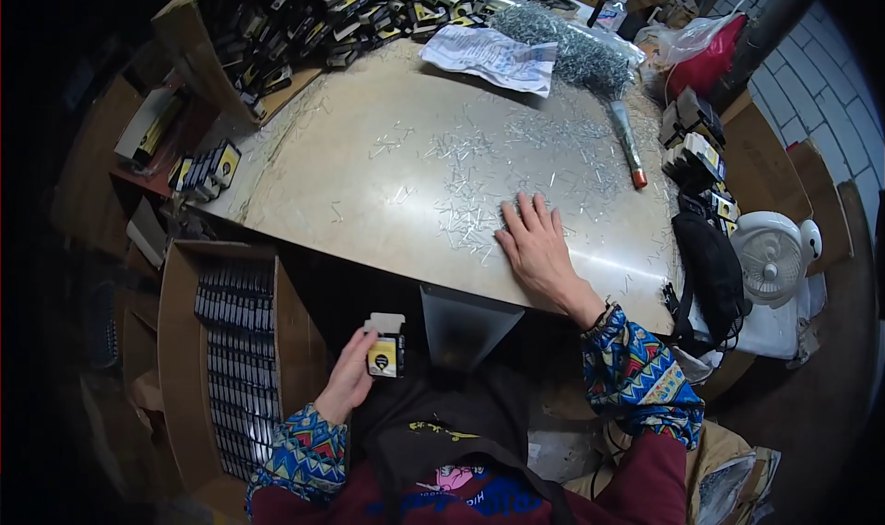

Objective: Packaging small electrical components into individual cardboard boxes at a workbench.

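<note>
The left hand (348,376) has its fingers wrapped on a small box (385,357), just off the near edge of the table (359,138). The box's top flap is up, so it looks not done. The right hand (535,248) lies flat on the table, fingers spread, by loose pins (466,221); I can't tell what's under it. Left of the table, many lined-up boxes (240,377) look done. On its far side, a box pile (323,18) and pin heap (572,50) look left to do.

The small box (384,357) at lower centre is black, yellow and white; the zigzag-patterned sleeves (636,368) mix blue, red and yellow; the table (359,188) is pale beige, the pins (464,219) silver.
</note>
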`<state>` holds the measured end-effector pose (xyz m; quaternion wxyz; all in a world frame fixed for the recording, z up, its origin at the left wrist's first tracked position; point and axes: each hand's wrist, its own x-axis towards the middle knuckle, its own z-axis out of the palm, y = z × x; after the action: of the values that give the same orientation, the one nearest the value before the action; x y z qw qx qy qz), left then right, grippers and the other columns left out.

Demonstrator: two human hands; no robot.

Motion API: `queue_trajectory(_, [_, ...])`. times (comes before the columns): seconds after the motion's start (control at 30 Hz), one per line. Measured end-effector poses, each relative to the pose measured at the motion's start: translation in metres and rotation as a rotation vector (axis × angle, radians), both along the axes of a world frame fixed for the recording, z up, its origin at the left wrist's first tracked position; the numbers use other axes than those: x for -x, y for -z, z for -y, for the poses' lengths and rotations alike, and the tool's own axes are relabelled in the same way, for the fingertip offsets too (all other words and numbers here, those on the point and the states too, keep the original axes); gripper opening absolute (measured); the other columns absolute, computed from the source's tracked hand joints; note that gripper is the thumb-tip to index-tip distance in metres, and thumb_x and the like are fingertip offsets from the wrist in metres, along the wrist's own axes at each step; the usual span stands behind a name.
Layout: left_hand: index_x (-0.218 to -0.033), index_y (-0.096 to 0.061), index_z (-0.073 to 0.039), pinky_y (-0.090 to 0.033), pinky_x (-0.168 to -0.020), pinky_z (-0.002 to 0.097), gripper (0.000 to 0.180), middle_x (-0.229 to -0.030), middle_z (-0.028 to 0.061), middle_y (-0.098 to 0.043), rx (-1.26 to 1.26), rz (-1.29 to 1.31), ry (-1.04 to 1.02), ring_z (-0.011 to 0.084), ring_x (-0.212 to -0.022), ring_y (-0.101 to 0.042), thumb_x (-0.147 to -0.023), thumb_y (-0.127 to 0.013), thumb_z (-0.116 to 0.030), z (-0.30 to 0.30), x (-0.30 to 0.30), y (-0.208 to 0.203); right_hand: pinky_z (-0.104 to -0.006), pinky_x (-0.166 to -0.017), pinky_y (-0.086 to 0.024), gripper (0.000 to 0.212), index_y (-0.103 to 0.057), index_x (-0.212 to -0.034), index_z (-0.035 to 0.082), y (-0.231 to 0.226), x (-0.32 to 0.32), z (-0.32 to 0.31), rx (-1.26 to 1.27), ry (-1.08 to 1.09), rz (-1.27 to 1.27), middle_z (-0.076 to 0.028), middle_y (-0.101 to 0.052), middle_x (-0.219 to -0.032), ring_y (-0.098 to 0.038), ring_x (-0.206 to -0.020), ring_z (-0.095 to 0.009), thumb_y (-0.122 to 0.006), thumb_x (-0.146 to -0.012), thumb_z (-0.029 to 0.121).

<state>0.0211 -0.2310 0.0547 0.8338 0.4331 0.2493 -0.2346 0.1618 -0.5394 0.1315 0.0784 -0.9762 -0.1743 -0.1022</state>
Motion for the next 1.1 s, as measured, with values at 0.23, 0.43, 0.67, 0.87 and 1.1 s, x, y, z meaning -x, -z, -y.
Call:
queue_trajectory(0.23, [-0.124,-0.057,-0.007,-0.049,-0.075,0.0243,0.031,-0.1,-0.0003,-0.061,-0.465,0.012,0.468,0.0086,-0.092,-0.058,-0.094,-0.056,-0.014,0.048,0.021,0.031,-0.0517,-0.113,-0.028,0.049,-0.043,-0.14,0.001,0.008,0.004,-0.013,-0.305,-0.051,0.067,-0.027,-0.039,-0.146,-0.035,-0.138,-0.043,-0.052,-0.099,0.028])
queue_trajectory(0.43, [-0.115,-0.059,-0.008,-0.053,-0.076,0.0305,0.025,-0.102,0.0022,-0.063,0.059,-0.125,0.213,0.0119,-0.092,-0.061,-0.091,-0.056,-0.005,0.073,0.04,0.035,-0.052,-0.112,-0.029,0.047,-0.045,-0.135,-0.008,0.02,0.052,-0.07,-0.181,0.005,0.065,-0.029,-0.042,-0.142,-0.037,-0.137,-0.042,-0.049,-0.1,0.024])
queue_trajectory(0.67, [-0.101,-0.06,-0.012,-0.037,-0.053,0.0192,0.011,-0.085,-0.0054,-0.061,-0.069,-0.134,0.087,0.0031,-0.073,-0.056,-0.09,-0.058,-0.009,0.083,0.05,0.032,-0.052,-0.111,-0.032,0.046,-0.044,-0.137,-0.004,-0.02,0.092,-0.07,-0.29,-0.076,-0.123,-0.027,-0.042,-0.144,-0.038,-0.136,-0.042,-0.051,-0.099,0.022])
queue_trajectory(0.87, [-0.1,-0.06,-0.008,-0.04,-0.061,0.0202,0.011,-0.091,-0.0035,-0.062,-0.078,-0.092,0.102,0.0034,-0.077,-0.055,-0.09,-0.056,-0.009,0.091,0.045,0.016,-0.0528,-0.111,-0.032,0.043,-0.048,-0.133,-0.001,0.008,0.041,-0.043,-0.194,-0.131,-0.014,-0.022,-0.045,-0.143,-0.039,-0.136,-0.038,-0.053,-0.098,0.024])
queue_trajectory(1.1, [-0.116,-0.042,0.0,-0.046,-0.093,0.0407,0.06,-0.099,0.019,-0.061,-0.746,0.279,0.445,0.034,-0.105,-0.058,-0.073,-0.077,-0.022,0.094,0.054,0.019,-0.0397,-0.08,-0.048,0.026,-0.062,-0.095,0.001,-0.014,0.063,-0.031,-0.51,-0.283,0.079,-0.015,-0.062,-0.097,-0.058,-0.092,-0.035,-0.056,-0.073,-0.011])
